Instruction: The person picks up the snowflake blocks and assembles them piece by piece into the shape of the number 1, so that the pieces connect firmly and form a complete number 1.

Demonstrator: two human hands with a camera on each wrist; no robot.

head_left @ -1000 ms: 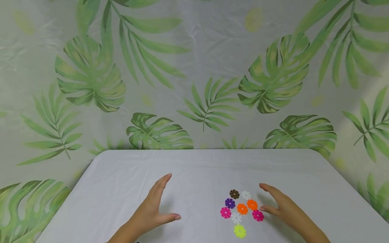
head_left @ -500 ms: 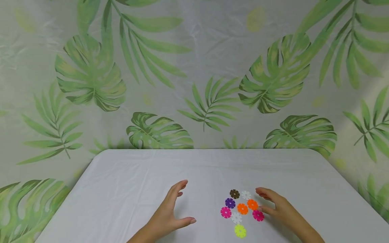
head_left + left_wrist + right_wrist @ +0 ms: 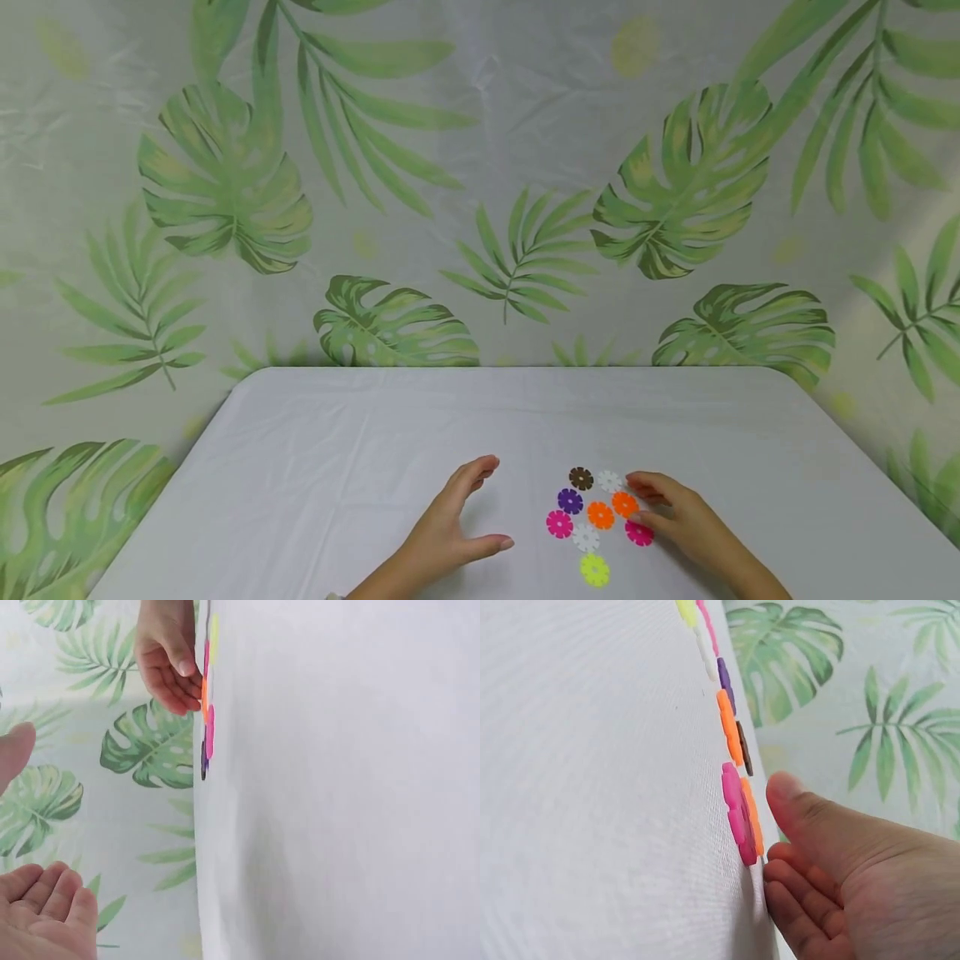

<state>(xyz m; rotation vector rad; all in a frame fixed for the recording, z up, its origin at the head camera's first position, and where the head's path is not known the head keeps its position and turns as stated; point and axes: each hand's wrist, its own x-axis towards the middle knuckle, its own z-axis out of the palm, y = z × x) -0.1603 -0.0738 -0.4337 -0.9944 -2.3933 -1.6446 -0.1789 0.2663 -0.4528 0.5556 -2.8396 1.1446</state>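
Observation:
Several notched plastic discs lie flat in a loose cluster on the white-covered table, right of the middle in the head view. They include a brown disc, a purple disc, a yellow disc, and pairs in white, orange and pink. My right hand hovers at the cluster's right side, fingers loosely bent, its thumb overlapping the right pink disc. In the right wrist view nothing sits between thumb and fingers. Left of the cluster, my left hand is held with thumb and fingers spread apart, holding nothing.
The white cloth-covered table has rounded far corners. Behind it hangs a pale curtain printed with green leaves, which also runs down past both table sides.
My left hand has moved right toward the discs. My right hand has drifted slightly left, its fingers bending a little closer to the thumb. The discs have stayed in place.

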